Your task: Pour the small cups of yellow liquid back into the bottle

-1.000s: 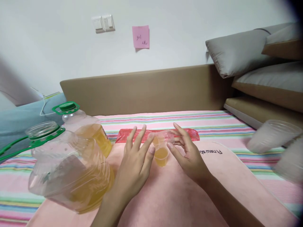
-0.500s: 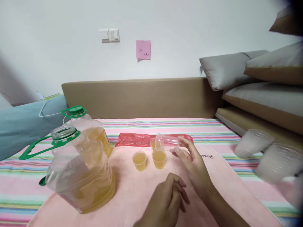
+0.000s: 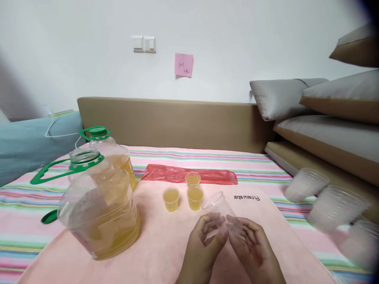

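Observation:
A clear plastic cup (image 3: pixel 219 206) with nothing visible in it is tilted, its mouth up and to the left. The fingers of my right hand (image 3: pixel 251 240) are closed around its lower end. My left hand (image 3: pixel 209 238) has its fingers curled against the near side of the same cup. Just beyond stand small cups of yellow liquid: a left one (image 3: pixel 171 199), a right one (image 3: pixel 195 198) and a back one (image 3: pixel 192 180). At left, an uncapped large jug (image 3: pixel 100 213) with a green handle holds yellow liquid. Its green cap (image 3: pixel 49 217) lies beside it.
Behind it stands a capped jug (image 3: pixel 126 163) of yellow liquid. A crumpled red plastic bag (image 3: pixel 166 173) lies at the back of the pink cloth (image 3: pixel 160 240). Stacks of clear cups (image 3: pixel 336 207) lie at right, near piled cushions (image 3: pixel 334 132). A headboard (image 3: pixel 168 122) stands behind.
My right hand has brought the clear plastic cup down and nearer, away from the filled cups, and turned it more upright. My left hand has risen to meet it. The view has shifted slightly.

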A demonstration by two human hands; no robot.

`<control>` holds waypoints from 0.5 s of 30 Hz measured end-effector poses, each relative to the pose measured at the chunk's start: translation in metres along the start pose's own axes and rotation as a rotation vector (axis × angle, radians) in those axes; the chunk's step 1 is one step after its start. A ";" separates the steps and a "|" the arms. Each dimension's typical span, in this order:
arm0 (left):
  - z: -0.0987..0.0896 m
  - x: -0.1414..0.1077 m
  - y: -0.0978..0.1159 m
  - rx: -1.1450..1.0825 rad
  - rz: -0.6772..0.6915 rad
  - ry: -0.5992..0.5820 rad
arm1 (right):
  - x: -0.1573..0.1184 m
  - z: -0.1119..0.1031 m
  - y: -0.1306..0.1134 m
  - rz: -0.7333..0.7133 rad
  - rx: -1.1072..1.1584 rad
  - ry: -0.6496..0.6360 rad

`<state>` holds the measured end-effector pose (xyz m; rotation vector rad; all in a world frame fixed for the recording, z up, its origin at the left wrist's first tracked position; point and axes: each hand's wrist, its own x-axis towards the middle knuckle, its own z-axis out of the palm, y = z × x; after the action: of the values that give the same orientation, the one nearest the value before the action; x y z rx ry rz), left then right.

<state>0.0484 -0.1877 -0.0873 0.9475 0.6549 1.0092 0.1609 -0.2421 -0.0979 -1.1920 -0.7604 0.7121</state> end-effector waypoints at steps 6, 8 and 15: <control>-0.001 -0.001 -0.006 0.043 -0.023 0.008 | 0.017 -0.021 0.005 0.005 -0.190 -0.008; -0.004 -0.002 -0.011 0.151 -0.007 -0.026 | 0.026 -0.033 0.003 -0.053 -0.185 -0.036; -0.007 -0.007 -0.021 0.541 0.051 -0.131 | 0.041 -0.059 -0.003 -0.102 -0.241 -0.219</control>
<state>0.0481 -0.1959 -0.1095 1.4960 0.8150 0.8167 0.2325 -0.2409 -0.1002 -1.2944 -1.1068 0.6872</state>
